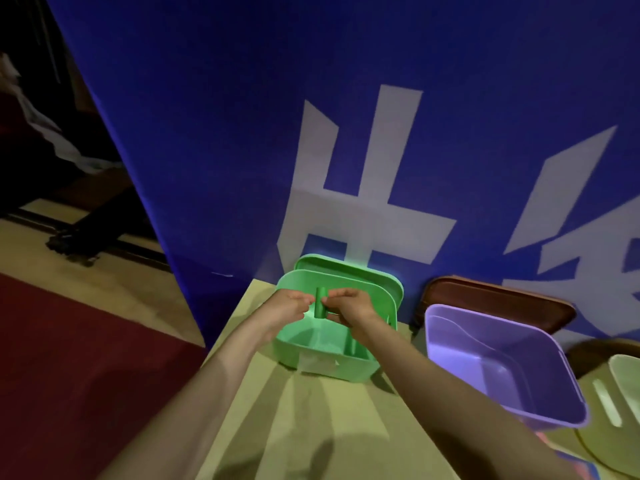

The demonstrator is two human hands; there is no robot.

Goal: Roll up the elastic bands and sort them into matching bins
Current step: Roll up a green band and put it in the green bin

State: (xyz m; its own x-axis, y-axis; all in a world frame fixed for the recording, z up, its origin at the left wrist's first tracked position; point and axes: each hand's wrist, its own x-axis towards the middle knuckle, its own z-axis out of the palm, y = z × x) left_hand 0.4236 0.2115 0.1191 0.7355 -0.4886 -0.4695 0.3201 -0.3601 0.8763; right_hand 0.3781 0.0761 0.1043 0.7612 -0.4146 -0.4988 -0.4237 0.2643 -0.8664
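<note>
Roll of green elastic band [320, 303], pinched by fingers of left hand [289, 306] and right hand [353, 306] just above green plastic bin [322, 362]. Rolling seemingly done, drop pending; purple plastic bin [502, 368] beside it, apparently empty.

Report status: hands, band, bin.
Left hand and right hand pinch rolled green band over green bin. Purple bin beside it. Nothing blocking the drop.

The table [311, 427] (tan-topped) bears a green bin [332, 367], a purple bin [485, 372] beside it, and a pale bin [627, 372] at its right edge.
</note>
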